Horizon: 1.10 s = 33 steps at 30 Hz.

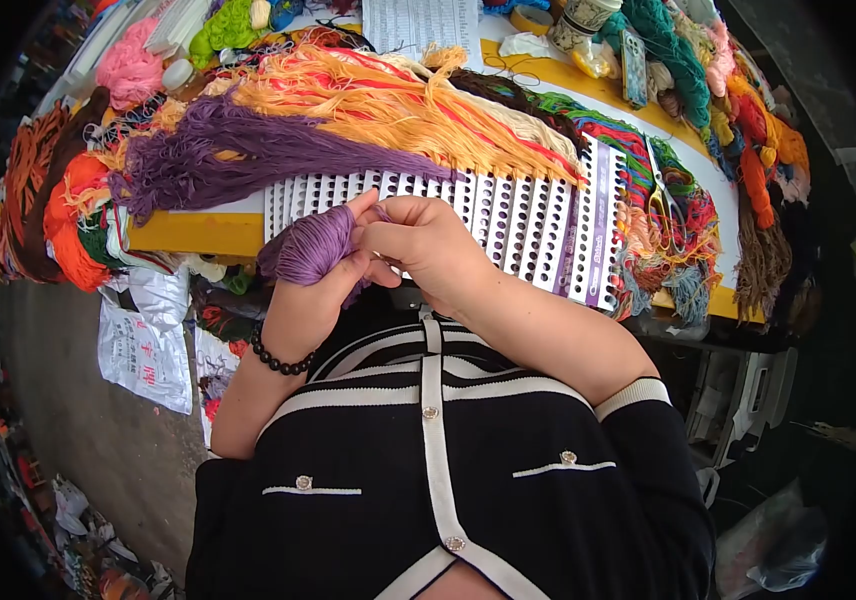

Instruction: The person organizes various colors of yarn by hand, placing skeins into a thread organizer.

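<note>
A bundle of light purple thread [308,245] rests in my left hand [323,290], whose fingers are closed round its right side. Against it, my right hand [418,240] has its thumb and fingers pinched together at the bundle's right end; the bit of thread between them is mostly hidden. Both hands are over the near edge of white cards with rows of round holes [493,225]. Dark purple threads [238,150] hang from the cards and spread to the left just beyond my hands. Orange and red threads [388,100] lie behind them.
Scissors [661,190] lie on multicoloured threads at the right. Farther back are a phone [634,70], a patterned cup [583,22] and a printed sheet [423,25]. Orange-red yarn [78,215] is piled at the left, above a white printed bag [145,350]. The yellow table edge [193,233] shows nearby.
</note>
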Each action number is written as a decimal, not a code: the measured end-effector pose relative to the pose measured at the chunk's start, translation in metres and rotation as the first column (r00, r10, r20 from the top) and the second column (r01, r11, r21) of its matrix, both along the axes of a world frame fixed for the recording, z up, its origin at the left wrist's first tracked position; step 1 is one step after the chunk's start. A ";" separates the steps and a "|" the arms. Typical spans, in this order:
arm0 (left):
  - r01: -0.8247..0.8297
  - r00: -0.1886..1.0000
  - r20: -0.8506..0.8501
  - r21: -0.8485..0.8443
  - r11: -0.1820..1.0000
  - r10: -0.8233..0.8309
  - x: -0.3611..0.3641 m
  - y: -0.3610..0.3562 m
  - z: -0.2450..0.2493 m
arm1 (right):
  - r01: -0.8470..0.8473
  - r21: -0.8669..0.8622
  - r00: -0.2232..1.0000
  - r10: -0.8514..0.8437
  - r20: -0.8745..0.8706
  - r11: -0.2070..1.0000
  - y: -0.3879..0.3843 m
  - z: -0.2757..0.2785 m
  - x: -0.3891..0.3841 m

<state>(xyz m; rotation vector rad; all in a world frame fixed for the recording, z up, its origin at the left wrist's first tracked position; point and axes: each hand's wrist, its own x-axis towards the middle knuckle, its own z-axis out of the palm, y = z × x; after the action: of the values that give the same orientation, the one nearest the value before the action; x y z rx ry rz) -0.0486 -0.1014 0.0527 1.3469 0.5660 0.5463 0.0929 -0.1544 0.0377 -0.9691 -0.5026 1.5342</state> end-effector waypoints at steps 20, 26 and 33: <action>-0.255 0.963 0.037 -0.178 0.950 0.266 -0.001 0.003 -0.004 | 0.106 0.071 0.993 -0.109 0.046 0.992 -0.004 0.010 0.003; -0.283 0.959 -0.005 -0.120 0.952 0.285 0.001 0.001 -0.003 | 0.050 0.054 0.999 -0.051 0.013 0.997 -0.006 0.012 0.002; -0.400 0.907 0.151 0.027 0.916 0.392 0.001 0.009 -0.013 | 0.107 0.039 0.991 -0.103 -0.089 0.994 0.000 0.005 0.015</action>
<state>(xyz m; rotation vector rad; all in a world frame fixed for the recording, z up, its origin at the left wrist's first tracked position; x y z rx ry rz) -0.0481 -0.0921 0.0395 1.2375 0.7159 0.9914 0.1078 -0.1544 0.0431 -0.8778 -0.4153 1.4588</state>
